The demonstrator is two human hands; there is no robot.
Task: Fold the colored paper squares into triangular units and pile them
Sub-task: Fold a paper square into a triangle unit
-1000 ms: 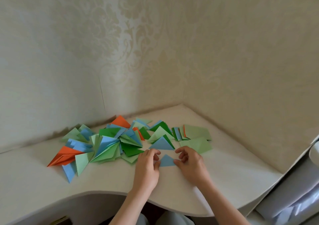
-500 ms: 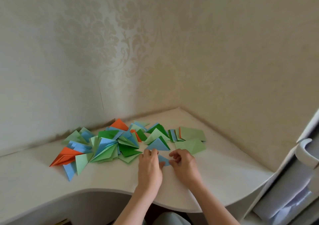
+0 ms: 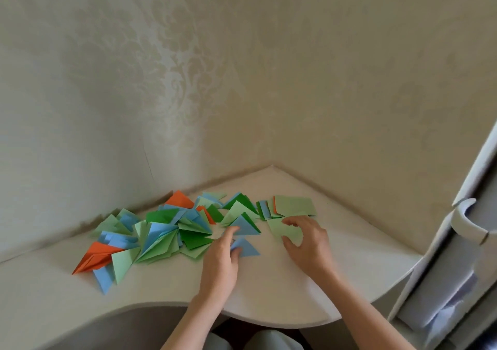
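Watching from the head view, I note the left hand (image 3: 219,263) pinching a folded blue triangle (image 3: 247,247) flat on the table (image 3: 269,296), near its front edge. The right hand (image 3: 309,242) has curled fingers on a light green paper square (image 3: 282,231). The pile of folded units (image 3: 166,231) spreads toward the table's left back edge; the stack of unfolded squares (image 3: 294,206) sits near the back corner.
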